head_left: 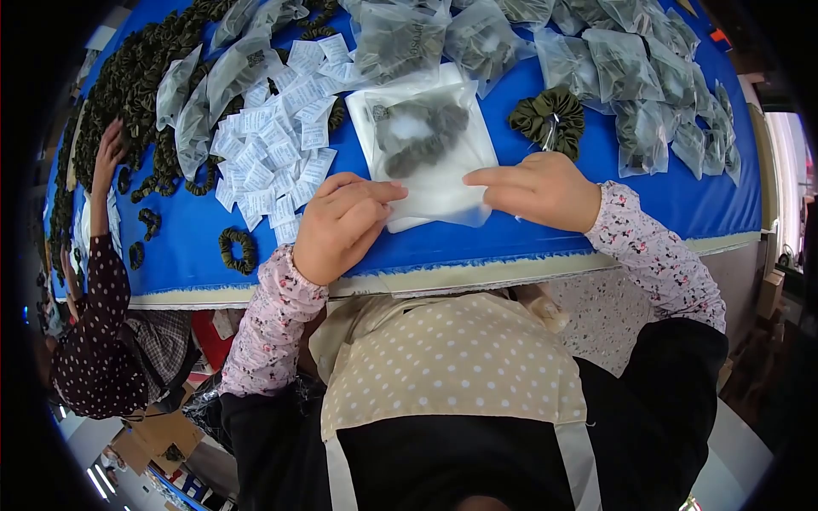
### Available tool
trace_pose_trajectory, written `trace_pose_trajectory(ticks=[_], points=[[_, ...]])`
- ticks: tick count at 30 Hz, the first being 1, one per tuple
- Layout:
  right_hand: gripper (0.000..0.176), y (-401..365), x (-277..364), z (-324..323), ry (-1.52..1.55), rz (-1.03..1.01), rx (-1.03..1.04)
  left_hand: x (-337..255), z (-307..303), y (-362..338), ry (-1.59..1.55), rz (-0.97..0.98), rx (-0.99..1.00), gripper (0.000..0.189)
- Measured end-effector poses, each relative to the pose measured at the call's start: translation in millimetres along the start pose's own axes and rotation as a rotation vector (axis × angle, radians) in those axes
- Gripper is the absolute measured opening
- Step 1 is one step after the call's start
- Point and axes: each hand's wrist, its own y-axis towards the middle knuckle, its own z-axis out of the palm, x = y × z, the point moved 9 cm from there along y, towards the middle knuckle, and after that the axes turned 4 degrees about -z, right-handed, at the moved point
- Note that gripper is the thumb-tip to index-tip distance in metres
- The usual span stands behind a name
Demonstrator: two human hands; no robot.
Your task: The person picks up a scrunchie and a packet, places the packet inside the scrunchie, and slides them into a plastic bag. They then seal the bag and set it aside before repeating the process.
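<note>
A frosted plastic bag [439, 183] with a dark green scrunchie and a white packet inside lies on a stack of similar bags, in front of me. My left hand [345, 223] is at its lower left, with thumb and fingers pressed together on the bag's edge. On the lower right side, my right hand [545, 189] has its fingers pinched at the bag's edge. A large green scrunchie [548, 122] sits just beyond my right hand. White sachets [277, 153] are heaped beyond my left hand.
Filled bags [626, 64] cover the far and right parts of the blue table [477, 251]. Many green scrunchies [119, 77] are piled at the left. A co-worker's arm [104, 170] reaches over that pile. A single small scrunchie [238, 250] lies near the front edge.
</note>
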Motion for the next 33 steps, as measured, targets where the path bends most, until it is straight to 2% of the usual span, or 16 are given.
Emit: trace_pose_trajectory(ticks=[1,5,6,10,16,21,25,30,33], points=[[0.006,0,1,1,0.001,0.001,0.0,0,0,0,-0.001,-0.001,0.001,0.012],[0.006,-16,-36,11,0.563,0.561,-0.098,27,0,-5,-0.302,-0.304,-0.066,0.012],[0.006,-14,-35,13,0.564,0.561,-0.098,26,2,-5,-0.302,-0.305,-0.065,0.012],[0.008,-22,-50,20,0.711,0.85,-0.282,51,10,-14,-0.634,-0.645,-0.324,0.013],[0.008,-17,-56,24,0.683,0.951,-0.366,53,10,-9,-0.529,-0.707,-0.396,0.013],[0.011,-15,-60,29,0.449,0.974,-0.342,68,24,-10,-0.56,-0.877,-0.364,0.013],[0.016,-10,-69,24,0.314,1.117,-0.251,69,19,-5,-0.459,-0.966,-0.445,0.015],[0.02,-6,-64,15,0.018,0.93,-0.43,66,22,-1,-0.308,-0.904,-0.296,0.021],[0.023,-3,-63,15,0.181,0.973,-0.415,60,17,1,-0.339,-0.841,-0.347,0.025]])
